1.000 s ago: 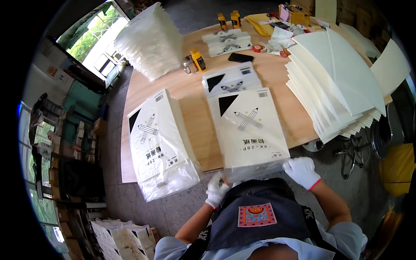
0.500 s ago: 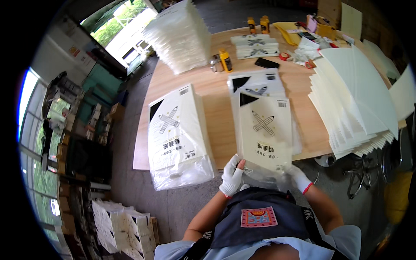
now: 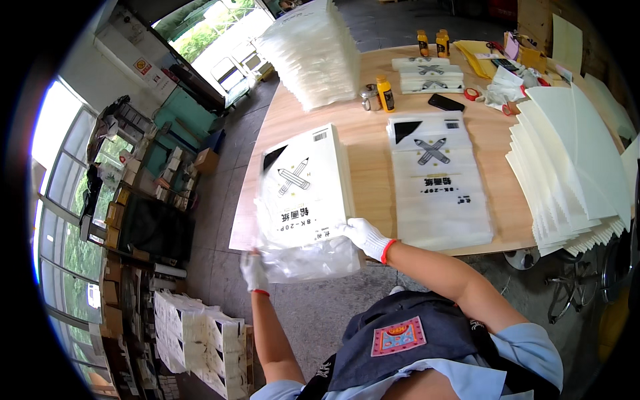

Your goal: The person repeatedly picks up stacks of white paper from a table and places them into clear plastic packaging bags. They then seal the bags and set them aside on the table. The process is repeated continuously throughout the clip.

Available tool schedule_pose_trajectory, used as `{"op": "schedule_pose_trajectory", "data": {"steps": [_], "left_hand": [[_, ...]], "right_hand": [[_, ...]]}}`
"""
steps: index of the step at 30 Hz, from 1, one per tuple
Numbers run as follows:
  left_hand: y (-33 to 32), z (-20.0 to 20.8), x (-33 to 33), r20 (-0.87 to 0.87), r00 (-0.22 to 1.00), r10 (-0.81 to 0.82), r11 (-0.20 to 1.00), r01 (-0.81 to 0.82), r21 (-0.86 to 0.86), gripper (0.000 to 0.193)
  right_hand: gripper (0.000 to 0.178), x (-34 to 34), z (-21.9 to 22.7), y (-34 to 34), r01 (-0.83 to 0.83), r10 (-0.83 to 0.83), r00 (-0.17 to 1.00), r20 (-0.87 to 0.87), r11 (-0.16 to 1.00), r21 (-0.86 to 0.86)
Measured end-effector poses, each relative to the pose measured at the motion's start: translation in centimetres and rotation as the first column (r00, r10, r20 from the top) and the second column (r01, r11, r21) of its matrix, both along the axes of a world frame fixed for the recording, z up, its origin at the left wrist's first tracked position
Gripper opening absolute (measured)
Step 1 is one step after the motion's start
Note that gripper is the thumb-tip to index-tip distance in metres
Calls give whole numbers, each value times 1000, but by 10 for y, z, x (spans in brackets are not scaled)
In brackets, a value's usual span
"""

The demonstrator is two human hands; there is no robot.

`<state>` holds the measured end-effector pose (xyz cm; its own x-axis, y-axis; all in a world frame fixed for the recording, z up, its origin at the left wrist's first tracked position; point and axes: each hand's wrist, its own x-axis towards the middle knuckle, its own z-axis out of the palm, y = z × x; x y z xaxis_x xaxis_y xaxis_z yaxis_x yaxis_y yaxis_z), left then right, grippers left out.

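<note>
At the table's front left lies a stack of white paper packs in clear plastic bags, printed with crossed pencils. Loose clear bag ends hang over the table edge. My left hand, in a white glove with bare fingertips, pinches the bag's left corner. My right hand, gloved too, lies with fingers stretched on the top pack's lower right corner. To the right is a flat pile of printed clear bags, which neither hand touches.
A tall stack of clear plastic stands at the back left of the wooden table. Behind the bags are a yellow bottle, a glass jar and a black phone. Fanned cream sheets fill the right side.
The paper pack in its bag moved left from the bag pile onto the left stack, with both hands. The printed bags beneath it now show fully. The view has shifted left.
</note>
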<state>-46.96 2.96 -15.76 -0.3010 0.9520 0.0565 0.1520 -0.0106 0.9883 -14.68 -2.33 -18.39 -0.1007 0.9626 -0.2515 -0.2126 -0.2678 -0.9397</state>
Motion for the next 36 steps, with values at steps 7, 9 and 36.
{"op": "schedule_pose_trajectory", "data": {"steps": [7,9,36], "left_hand": [[-66,-121,58,650,759,37,989,65,-133,46],[-106,-170,85,380,907,-183,836,346,-425,36],[-36,-48,437,-470,270,-840,361,926,-113,23]], "right_hand": [[30,9,13,-80,-151,158,938,-309,987,49],[32,30,-8,-121,-330,325,925,-195,944,7],[60,207,-72,-115,693,-590,681,434,710,-121]]}}
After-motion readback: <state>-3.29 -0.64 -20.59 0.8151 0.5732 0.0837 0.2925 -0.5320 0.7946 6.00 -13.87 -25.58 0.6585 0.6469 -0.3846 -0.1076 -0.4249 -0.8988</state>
